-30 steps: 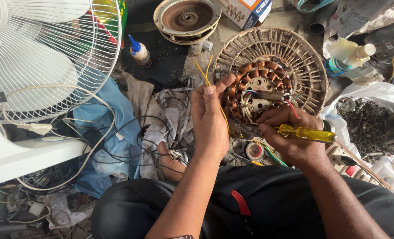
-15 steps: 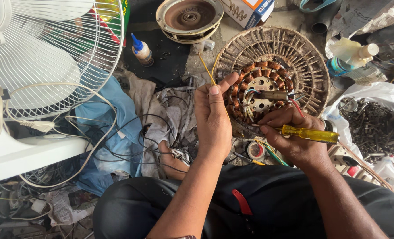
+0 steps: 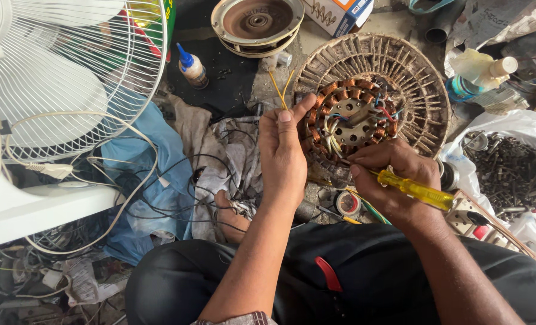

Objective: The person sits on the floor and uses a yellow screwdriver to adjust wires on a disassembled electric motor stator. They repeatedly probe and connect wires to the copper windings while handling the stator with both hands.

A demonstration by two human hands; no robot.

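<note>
Left hand (image 3: 282, 157) fingers pinch yellow leads (image 3: 280, 90) beside stator (image 3: 351, 119) on floor | right hand (image 3: 394, 180) closed around yellow screwdriver (image 3: 414, 189), tip at copper windings | risk: blade slip could nick coil insulation; tugging may snap leads.

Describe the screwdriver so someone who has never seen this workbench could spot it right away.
Start at the big round fan motor with its ring of copper coils, top centre-right. Just below its lower edge, the person's right hand grips the screwdriver, which slants down to the right. Its clear yellow handle sets it apart from the dull metal parts and tangled wires around it.
</note>
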